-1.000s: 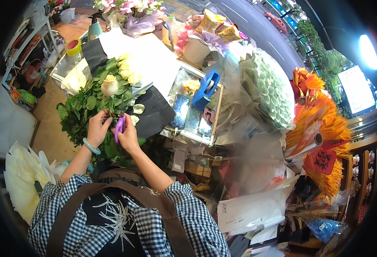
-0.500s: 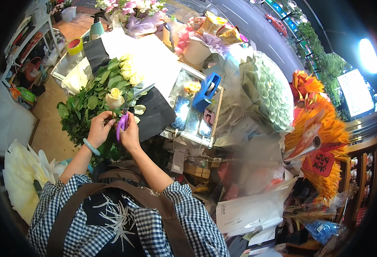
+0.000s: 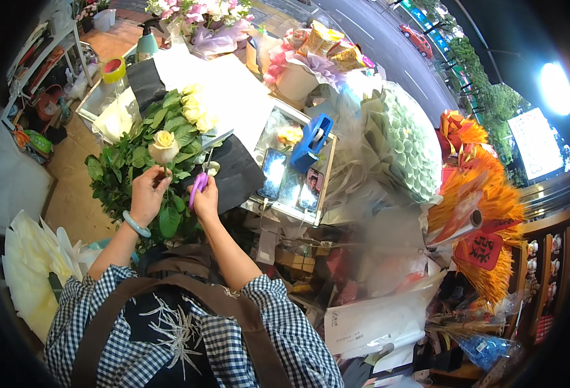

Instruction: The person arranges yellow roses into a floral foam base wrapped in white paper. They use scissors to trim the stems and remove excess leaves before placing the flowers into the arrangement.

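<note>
My left hand (image 3: 149, 194) pinches the stem of a pale yellow rose (image 3: 164, 147) just below its bloom, with the flower upright. A few green leaves hang under that hand. In my right hand (image 3: 206, 200) is a pair of scissors with purple handles (image 3: 198, 187); the blades point away from me, to the right of the rose and apart from it. Beyond and left of my hands lies a pile of leafy rose stems (image 3: 120, 168), with several cream-yellow roses (image 3: 197, 108) at its far end. A loose petal (image 3: 213, 168) rests by the scissor blades.
Black wrapping paper (image 3: 230, 174) and white sheets (image 3: 217, 81) cover the table. To the right are a blue tape dispenser (image 3: 312, 141) and two phones, one being a lit phone (image 3: 273, 173). A large green-wrapped bouquet (image 3: 405, 139) and orange dried stalks (image 3: 492, 271) stand farther right.
My right hand has drawn the scissors right and slightly down, away from the rose. My left hand has shifted a little left with the rose.
</note>
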`<control>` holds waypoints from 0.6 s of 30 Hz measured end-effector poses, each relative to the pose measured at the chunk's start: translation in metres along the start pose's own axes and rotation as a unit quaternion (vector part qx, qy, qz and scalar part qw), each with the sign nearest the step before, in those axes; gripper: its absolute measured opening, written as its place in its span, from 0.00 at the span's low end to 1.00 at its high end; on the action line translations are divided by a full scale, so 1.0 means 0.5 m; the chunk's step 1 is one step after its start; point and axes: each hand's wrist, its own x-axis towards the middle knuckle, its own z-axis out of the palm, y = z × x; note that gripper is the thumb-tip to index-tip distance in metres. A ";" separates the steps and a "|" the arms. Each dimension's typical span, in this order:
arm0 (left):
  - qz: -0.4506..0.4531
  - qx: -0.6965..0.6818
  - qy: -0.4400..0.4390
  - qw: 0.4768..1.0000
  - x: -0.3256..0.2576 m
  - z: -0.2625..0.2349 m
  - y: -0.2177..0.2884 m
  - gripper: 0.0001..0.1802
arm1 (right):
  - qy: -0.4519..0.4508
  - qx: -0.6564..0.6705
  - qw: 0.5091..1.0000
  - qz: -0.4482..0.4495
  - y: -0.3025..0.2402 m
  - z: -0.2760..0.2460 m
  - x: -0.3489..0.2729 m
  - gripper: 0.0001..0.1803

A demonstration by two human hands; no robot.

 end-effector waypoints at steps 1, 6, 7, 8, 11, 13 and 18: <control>0.014 -0.016 0.009 1.000 0.004 -0.006 0.002 0.06 | 0.009 -0.070 0.997 -0.017 -0.004 -0.005 -0.007 0.19; -0.007 0.003 -0.045 0.999 0.006 -0.005 -0.002 0.07 | -0.116 0.117 0.981 -0.099 -0.050 0.010 -0.049 0.28; 0.008 0.024 -0.042 0.999 0.004 -0.003 -0.004 0.07 | -0.150 0.159 0.971 -0.103 -0.062 0.012 -0.050 0.28; 0.023 0.024 -0.046 0.998 0.003 0.001 -0.007 0.08 | -0.140 0.135 0.978 -0.072 -0.070 0.011 -0.052 0.28; 0.023 0.011 -0.075 0.997 0.004 0.005 -0.012 0.09 | -0.149 0.109 0.980 -0.067 -0.081 0.007 -0.049 0.28; -0.005 -0.021 -0.092 0.996 0.003 0.005 -0.013 0.09 | -0.142 0.073 0.984 -0.078 -0.078 0.003 -0.046 0.27; -0.004 0.037 -0.132 0.991 -0.004 -0.001 -0.011 0.12 | -0.150 0.026 0.982 -0.111 -0.070 -0.014 -0.039 0.26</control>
